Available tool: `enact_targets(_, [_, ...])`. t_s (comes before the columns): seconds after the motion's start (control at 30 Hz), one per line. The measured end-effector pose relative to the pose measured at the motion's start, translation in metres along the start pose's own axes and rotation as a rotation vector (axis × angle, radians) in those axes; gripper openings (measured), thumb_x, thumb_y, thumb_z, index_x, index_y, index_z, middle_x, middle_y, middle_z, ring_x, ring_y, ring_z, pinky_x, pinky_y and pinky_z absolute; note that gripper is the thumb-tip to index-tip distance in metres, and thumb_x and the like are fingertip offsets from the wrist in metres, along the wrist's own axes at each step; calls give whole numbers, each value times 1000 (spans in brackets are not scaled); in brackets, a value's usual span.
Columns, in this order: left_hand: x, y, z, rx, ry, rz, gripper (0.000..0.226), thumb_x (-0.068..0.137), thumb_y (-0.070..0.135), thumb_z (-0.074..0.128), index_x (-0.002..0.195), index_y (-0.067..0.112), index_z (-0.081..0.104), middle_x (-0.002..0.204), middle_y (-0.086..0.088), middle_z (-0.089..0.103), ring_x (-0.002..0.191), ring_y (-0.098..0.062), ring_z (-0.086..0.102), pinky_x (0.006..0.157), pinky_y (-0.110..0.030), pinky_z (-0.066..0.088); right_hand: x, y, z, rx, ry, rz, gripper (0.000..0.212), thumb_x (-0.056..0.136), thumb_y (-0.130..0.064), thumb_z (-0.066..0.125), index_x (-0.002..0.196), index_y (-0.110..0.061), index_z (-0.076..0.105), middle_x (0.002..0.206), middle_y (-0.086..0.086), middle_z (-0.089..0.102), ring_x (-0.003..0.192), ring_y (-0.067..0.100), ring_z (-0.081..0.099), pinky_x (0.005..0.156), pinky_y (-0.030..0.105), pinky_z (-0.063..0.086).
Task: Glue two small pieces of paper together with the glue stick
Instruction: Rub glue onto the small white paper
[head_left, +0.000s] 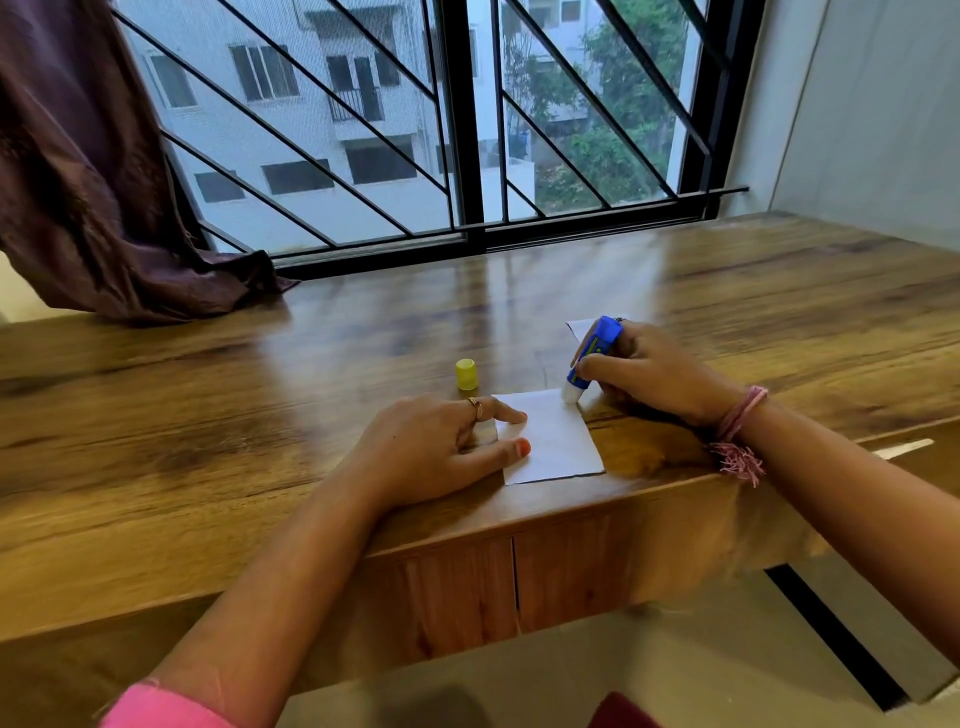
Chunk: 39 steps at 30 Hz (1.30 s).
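A small white piece of paper (551, 441) lies near the front edge of the wooden table (260, 415). My left hand (436, 447) presses its left edge flat with straight fingers. My right hand (654, 371) grips a blue glue stick (592, 356), tilted with its white tip touching the paper's top right corner. A second white paper (579, 328) lies farther back, mostly hidden behind the glue stick and my right hand. The yellow cap (466, 374) stands upright on the table just beyond my left hand.
A dark purple curtain (104, 208) drapes onto the table's back left. A barred window (441, 130) runs along the far edge. A wall (872, 114) bounds the right side. Drawer fronts (514, 582) sit under the table's front edge.
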<state>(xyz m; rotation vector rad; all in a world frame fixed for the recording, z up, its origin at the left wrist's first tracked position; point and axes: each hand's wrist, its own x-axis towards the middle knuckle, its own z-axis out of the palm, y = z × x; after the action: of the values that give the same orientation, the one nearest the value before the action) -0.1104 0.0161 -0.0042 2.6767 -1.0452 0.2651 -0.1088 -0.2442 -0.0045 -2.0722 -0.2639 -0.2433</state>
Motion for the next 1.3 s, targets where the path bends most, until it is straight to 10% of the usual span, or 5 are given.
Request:
enact_targets(0.37, [0,3,-2,-10,-26,8,42,84,70,42,120,51,53,63,39,49,62,11,49,49,-24,25,-2,-3,0,-6,6,6,18,86,-15,61,89,2,62,41,-12,51,38,0,43,42,12,33])
enact_targets(0.6, [0,2,-1,-15,-23,-14,39,84,70,44,119,54,53,53,22,50,52,2,44,51,-22,28,-8,-11,1,-69,30,-44,38,70,-32,59,85,3,64,58,2,47,53,13,42,52,25,34])
enact_targets(0.93, [0,-1,0,-9,-6,0,43,83,71,42,120,52,53,48,13,43,51,1,44,51,-22,27,-12,-14,0,-51,-42,-58,5,84,-12,63,81,-9,64,71,12,57,65,20,51,64,34,41])
enact_targets(1.3, [0,1,0,-14,6,7,50,78,75,37,119,53,54,49,16,48,51,4,45,50,-21,26,-19,-20,1,-39,-124,-76,13,86,1,58,80,-10,62,72,6,62,61,5,55,61,18,45])
